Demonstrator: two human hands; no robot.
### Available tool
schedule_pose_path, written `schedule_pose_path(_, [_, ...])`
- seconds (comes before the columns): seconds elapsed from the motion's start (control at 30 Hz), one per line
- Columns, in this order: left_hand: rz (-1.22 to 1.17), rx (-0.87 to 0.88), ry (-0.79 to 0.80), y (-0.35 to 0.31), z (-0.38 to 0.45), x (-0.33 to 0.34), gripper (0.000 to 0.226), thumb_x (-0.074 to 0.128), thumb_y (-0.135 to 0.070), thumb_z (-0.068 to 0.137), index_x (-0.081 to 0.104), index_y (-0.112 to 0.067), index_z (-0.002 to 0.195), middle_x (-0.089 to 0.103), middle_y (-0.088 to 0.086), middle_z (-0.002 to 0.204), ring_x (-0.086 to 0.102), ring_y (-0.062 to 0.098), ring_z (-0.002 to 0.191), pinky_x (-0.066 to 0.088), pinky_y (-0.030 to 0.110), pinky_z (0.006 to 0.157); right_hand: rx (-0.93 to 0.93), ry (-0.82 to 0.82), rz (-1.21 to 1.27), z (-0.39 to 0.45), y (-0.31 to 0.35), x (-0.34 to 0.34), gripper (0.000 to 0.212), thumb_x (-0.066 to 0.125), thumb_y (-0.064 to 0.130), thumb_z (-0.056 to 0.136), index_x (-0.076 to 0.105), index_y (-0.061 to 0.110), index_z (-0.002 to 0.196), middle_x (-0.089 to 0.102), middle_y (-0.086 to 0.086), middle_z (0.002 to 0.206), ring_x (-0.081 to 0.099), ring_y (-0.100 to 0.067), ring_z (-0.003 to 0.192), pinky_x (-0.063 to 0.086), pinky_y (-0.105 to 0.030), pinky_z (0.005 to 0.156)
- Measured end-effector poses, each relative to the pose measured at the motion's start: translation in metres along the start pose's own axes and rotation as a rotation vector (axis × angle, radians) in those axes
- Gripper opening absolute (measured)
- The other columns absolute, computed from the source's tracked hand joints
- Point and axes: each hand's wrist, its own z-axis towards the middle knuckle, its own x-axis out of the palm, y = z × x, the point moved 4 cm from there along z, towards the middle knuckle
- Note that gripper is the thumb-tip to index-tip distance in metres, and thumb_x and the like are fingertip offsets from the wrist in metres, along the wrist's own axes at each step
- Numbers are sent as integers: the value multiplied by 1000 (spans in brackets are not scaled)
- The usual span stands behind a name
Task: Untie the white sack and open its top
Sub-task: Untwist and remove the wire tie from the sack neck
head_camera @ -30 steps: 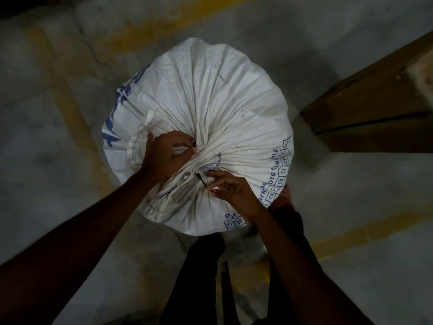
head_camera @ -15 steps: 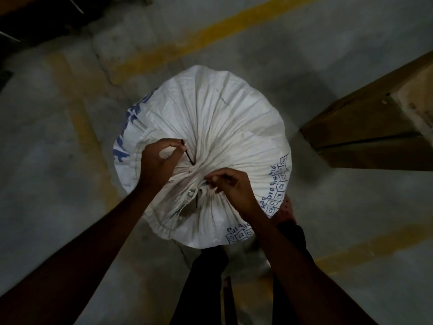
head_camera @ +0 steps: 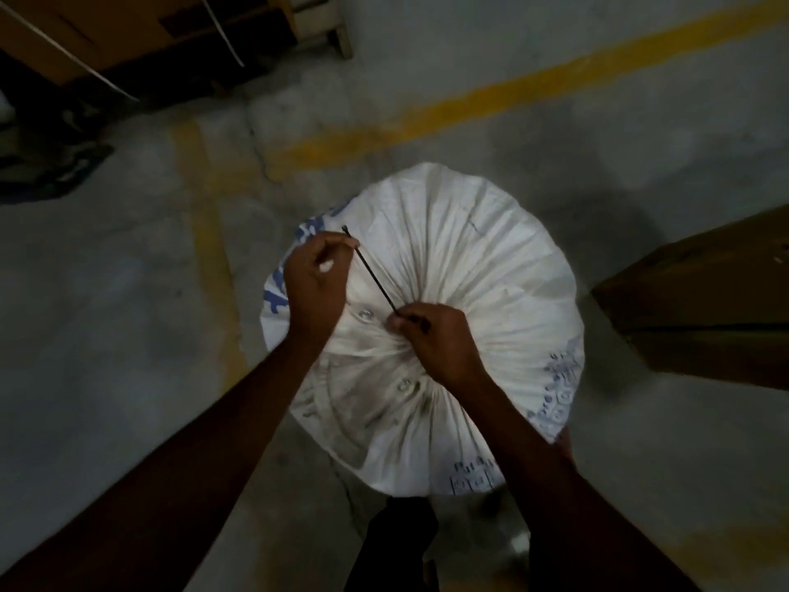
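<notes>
A full white sack with blue print stands upright on the concrete floor, its top gathered into tight pleats at the middle. A thin black tie runs taut from the gathered neck up and to the left. My left hand pinches the tie's free end above the sack's left side. My right hand rests on the gathered neck, its fingers closed on the tie's other end where it meets the cloth. Metal eyelets show in the cloth just below my hands.
A brown cardboard box stands close on the right of the sack. Boxes on a wooden pallet sit at the far left. Yellow lines cross the grey floor. My dark trouser legs are below the sack.
My left hand has pulled the black tie out farther, up and to the left, so more of it shows. The camera has tilted up, revealing the pallet and boxes.
</notes>
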Motion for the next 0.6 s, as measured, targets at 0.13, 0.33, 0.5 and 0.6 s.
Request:
schedule_pose_path(0.13, [-52, -78, -74, 1, 2, 1, 18, 61, 4, 92, 73, -9, 87, 76, 15, 88, 73, 36, 85, 57, 50, 80, 106, 79, 347, -4, 26, -22, 24, 75, 2, 88, 72, 12, 109, 76, -7, 69, 69, -7, 62, 47, -16, 63])
schedule_pose_path(0.33, [-93, -205, -148, 0, 7, 13, 14, 61, 4, 90, 74, -1, 87, 77, 16, 88, 74, 37, 85, 59, 60, 83, 211, 126, 883, -8, 46, -68, 16, 66, 19, 92, 76, 7, 91, 77, -21, 91, 65, -19, 66, 46, -27, 60])
schedule_pose_path(0.5, [32, -145, -85, -35, -2, 52, 11, 67, -9, 90, 78, -8, 90, 79, 0, 90, 75, 13, 90, 60, 40, 87, 278, -125, 867, -14, 34, -112, 17, 64, 10, 92, 73, 4, 105, 77, -19, 107, 61, -23, 72, 48, -32, 67])
schedule_pose_path(0.6, [87, -107, 10, -67, -13, 97, 15, 69, -23, 87, 81, -14, 90, 80, -9, 89, 75, 3, 90, 61, 35, 90, 300, -401, 611, -18, 16, -151, 13, 64, 12, 97, 76, 7, 94, 78, -8, 82, 53, -16, 61, 45, -29, 61])
